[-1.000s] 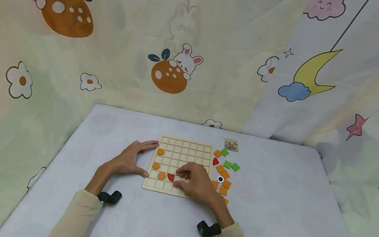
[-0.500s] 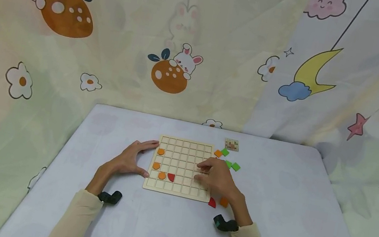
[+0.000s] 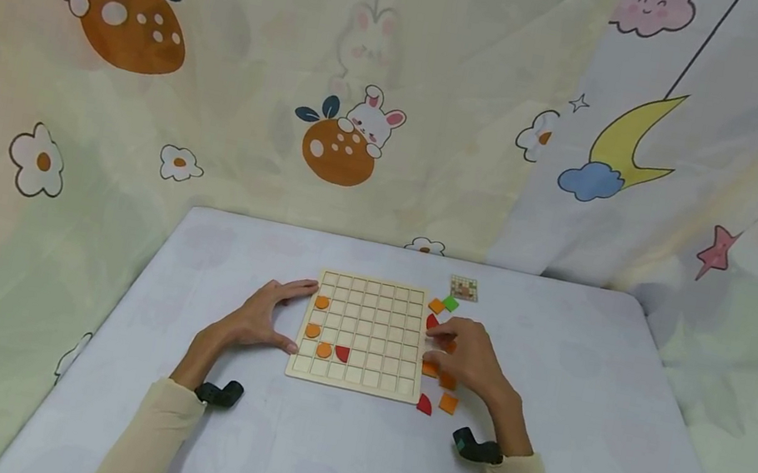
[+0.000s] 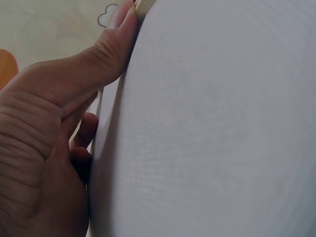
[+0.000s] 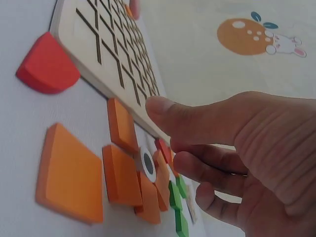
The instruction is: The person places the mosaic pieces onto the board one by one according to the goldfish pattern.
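1. The white-covered counter (image 3: 616, 447) carries everything.
2. On it lies a flat, square, pale wooden grid board (image 3: 372, 337).
3. The left hand (image 3: 255, 319) rests at the board's left edge, its grip spread wide, thumb and fingers touching the edge.
4. The right hand (image 3: 471, 359) is just off the board's right edge, nearer the loose pieces than the left. Its forearm slants in from the near right; the fingers point left, loosely bent. Its grip is partly open, thumb apart from forefinger, with nothing visibly held.
5. Flat orange square wooden pieces (image 5: 69, 177) lie under and near-side of that hand; being square, they have no long axis.
6. A red quarter-round wooden piece (image 3: 432, 322) sits by the forefinger's tip; whether they touch cannot be told.
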A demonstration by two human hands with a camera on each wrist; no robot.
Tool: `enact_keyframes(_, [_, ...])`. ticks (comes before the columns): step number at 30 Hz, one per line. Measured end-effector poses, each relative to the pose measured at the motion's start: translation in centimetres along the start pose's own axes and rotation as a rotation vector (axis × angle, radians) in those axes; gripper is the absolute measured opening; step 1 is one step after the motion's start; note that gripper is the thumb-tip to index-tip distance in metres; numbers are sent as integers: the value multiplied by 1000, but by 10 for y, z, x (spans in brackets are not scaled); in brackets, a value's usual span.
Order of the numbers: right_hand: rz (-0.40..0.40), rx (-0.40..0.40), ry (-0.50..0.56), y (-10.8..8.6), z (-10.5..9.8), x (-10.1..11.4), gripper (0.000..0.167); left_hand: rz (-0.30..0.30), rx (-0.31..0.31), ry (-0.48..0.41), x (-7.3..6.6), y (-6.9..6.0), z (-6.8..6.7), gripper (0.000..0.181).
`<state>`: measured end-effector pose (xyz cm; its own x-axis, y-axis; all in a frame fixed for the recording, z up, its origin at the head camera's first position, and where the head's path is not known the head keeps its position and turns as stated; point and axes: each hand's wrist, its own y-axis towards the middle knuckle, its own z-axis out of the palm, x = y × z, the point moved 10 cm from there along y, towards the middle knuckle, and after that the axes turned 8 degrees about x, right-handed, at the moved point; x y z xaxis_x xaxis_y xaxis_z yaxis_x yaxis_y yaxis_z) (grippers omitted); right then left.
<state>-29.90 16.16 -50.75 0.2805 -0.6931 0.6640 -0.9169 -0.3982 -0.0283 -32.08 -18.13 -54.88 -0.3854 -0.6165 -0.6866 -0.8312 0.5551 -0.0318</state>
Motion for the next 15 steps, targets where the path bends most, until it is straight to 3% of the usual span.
enact_keyframes(15, [66,76,-60,-4,-4,-15,27,9,-10,2,1,1,-1,119])
